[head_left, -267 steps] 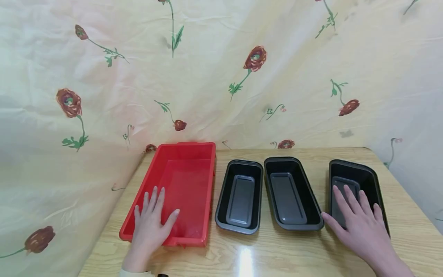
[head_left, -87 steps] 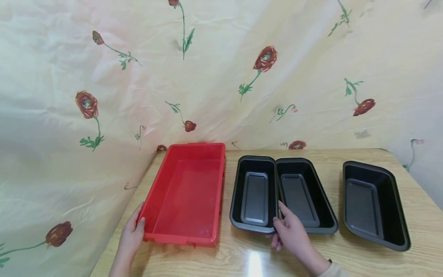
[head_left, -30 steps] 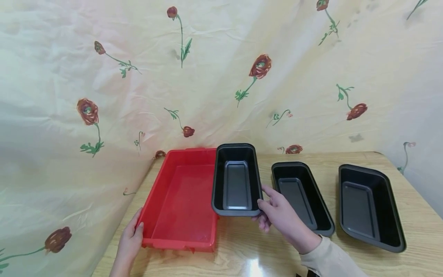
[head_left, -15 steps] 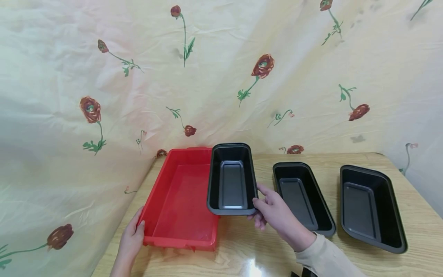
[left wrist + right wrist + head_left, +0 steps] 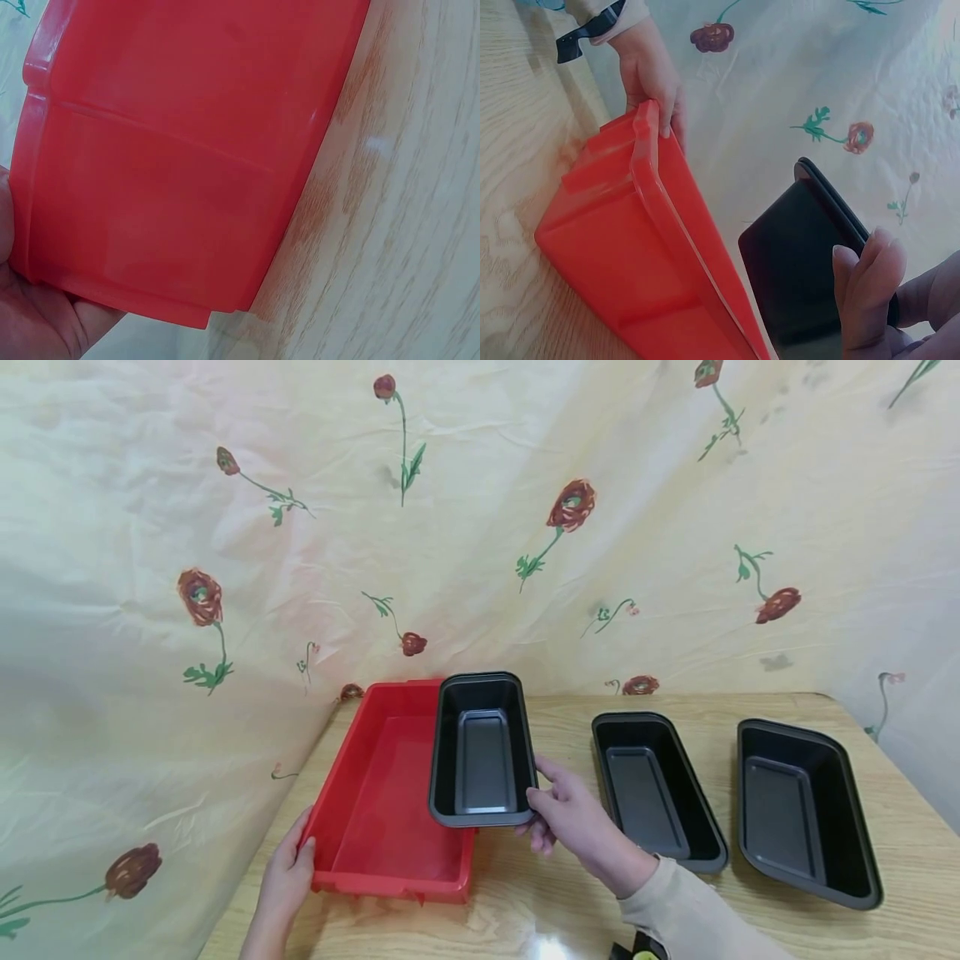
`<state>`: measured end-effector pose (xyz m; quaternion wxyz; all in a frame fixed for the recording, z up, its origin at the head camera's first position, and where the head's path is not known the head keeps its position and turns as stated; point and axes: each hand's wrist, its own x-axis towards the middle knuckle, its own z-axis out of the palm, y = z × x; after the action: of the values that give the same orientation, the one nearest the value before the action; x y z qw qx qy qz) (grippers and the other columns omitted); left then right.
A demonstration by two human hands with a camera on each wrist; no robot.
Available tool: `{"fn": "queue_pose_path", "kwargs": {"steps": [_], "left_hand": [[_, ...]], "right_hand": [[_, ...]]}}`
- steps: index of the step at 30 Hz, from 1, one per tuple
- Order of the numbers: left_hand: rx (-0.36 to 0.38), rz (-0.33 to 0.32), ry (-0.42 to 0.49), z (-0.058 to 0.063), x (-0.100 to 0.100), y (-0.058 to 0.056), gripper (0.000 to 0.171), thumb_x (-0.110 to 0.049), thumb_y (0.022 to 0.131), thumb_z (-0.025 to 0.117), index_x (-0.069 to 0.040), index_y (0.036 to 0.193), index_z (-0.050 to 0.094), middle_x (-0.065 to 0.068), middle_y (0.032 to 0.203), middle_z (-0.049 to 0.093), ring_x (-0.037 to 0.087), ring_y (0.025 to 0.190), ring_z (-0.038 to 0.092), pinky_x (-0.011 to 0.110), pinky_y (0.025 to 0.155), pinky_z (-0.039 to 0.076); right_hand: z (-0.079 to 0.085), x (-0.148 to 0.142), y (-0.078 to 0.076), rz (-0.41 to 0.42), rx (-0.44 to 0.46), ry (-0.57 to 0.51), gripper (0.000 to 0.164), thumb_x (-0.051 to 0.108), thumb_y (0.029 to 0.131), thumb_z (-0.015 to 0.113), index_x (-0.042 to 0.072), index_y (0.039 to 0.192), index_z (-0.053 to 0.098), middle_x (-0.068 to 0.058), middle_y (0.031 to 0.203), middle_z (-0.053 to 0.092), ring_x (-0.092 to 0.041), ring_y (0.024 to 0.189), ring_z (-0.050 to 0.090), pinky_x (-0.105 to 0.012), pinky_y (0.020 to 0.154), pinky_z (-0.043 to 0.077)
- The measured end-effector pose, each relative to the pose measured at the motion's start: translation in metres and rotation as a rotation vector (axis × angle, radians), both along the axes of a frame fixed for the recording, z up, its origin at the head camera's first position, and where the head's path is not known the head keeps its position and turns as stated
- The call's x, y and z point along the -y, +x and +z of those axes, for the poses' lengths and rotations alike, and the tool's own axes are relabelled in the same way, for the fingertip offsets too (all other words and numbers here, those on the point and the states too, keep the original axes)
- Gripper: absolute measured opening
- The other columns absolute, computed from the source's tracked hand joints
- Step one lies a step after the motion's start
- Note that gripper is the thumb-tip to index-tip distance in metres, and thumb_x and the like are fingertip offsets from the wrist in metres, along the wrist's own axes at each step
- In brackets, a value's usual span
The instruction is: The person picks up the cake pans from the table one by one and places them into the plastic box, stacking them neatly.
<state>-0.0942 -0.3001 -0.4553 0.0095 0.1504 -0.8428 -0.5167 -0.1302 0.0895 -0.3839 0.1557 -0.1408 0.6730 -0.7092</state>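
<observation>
A black loaf pan (image 5: 484,764) hangs in the air, overlapping the right side of the red tray (image 5: 375,843) in the head view. My right hand (image 5: 573,810) grips the pan's right rim near its front corner, thumb on top and the other fingers curled below. In the right wrist view the pan's dark outer side (image 5: 791,255) stands higher than the tray's rim (image 5: 664,187). My left hand (image 5: 283,864) pinches the tray's left rim near the front corner. The left wrist view shows that left hand (image 5: 41,319) against the tray's edge.
Two more black loaf pans stand on the wooden table (image 5: 555,893) to the right: one nearer (image 5: 648,793), partly behind my right hand, and one farther right (image 5: 787,810). Floral cloth (image 5: 480,527) hangs behind the table and down its left side.
Both hands were spread at first. Then my left hand took the tray's rim and my right hand gripped the leftmost pan, lifted it and carried it left over the tray.
</observation>
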Motion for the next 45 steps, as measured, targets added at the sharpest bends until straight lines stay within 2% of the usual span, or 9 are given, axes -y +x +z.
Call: {"fn": "queue_pose_path", "kwargs": {"steps": [8,18,25,35,41,45], "left_hand": [[-0.008,0.001,-0.025,-0.001,0.001,0.0,0.054,-0.003,0.11,0.034,-0.001,0.164,0.022,0.031,0.161,0.03,0.049,0.141,0.038,0.062,0.111,0.04],[-0.02,-0.004,-0.014,0.0,0.001,0.001,0.055,-0.002,0.11,0.034,0.0,0.163,0.022,0.031,0.161,0.029,0.049,0.141,0.037,0.062,0.112,0.038],[-0.021,-0.004,-0.014,0.0,0.001,0.001,0.054,-0.002,0.11,0.034,0.0,0.163,0.022,0.031,0.161,0.03,0.049,0.141,0.038,0.062,0.112,0.039],[-0.053,-0.007,-0.035,0.0,-0.001,0.001,0.054,0.001,0.109,0.035,0.003,0.162,0.025,0.032,0.161,0.03,0.048,0.144,0.034,0.062,0.115,0.034],[-0.045,0.002,-0.028,0.001,-0.002,0.001,0.054,0.001,0.109,0.035,0.002,0.162,0.024,0.032,0.161,0.029,0.049,0.144,0.034,0.063,0.114,0.035],[-0.069,-0.005,-0.037,0.002,-0.002,0.002,0.053,0.002,0.109,0.035,0.004,0.161,0.025,0.033,0.16,0.03,0.049,0.144,0.034,0.062,0.115,0.034]], "right_hand": [[-0.002,0.013,-0.003,0.019,0.002,-0.024,0.063,-0.003,0.106,0.04,-0.01,0.16,0.008,-0.023,0.074,0.071,-0.009,0.044,0.057,-0.019,0.043,0.05],[-0.004,0.029,-0.005,0.051,0.021,-0.01,0.06,-0.002,0.107,0.04,-0.009,0.161,0.014,-0.023,0.078,0.072,-0.01,0.046,0.058,-0.02,0.045,0.05],[-0.005,0.041,-0.007,0.057,0.045,-0.004,0.061,-0.001,0.107,0.043,-0.007,0.161,0.015,-0.028,0.082,0.072,-0.011,0.045,0.059,-0.02,0.045,0.051],[-0.014,0.056,-0.012,0.078,0.037,-0.005,0.059,-0.004,0.106,0.043,-0.01,0.159,0.019,-0.022,0.077,0.073,-0.01,0.045,0.058,-0.02,0.043,0.049],[-0.016,0.069,-0.015,0.098,0.041,-0.005,0.056,-0.005,0.106,0.044,-0.008,0.158,0.024,-0.026,0.08,0.072,-0.01,0.044,0.057,-0.019,0.043,0.049],[-0.019,0.077,-0.016,0.101,0.066,-0.006,0.056,-0.004,0.107,0.045,-0.006,0.159,0.024,-0.027,0.083,0.072,-0.01,0.045,0.058,-0.019,0.044,0.05]]}}
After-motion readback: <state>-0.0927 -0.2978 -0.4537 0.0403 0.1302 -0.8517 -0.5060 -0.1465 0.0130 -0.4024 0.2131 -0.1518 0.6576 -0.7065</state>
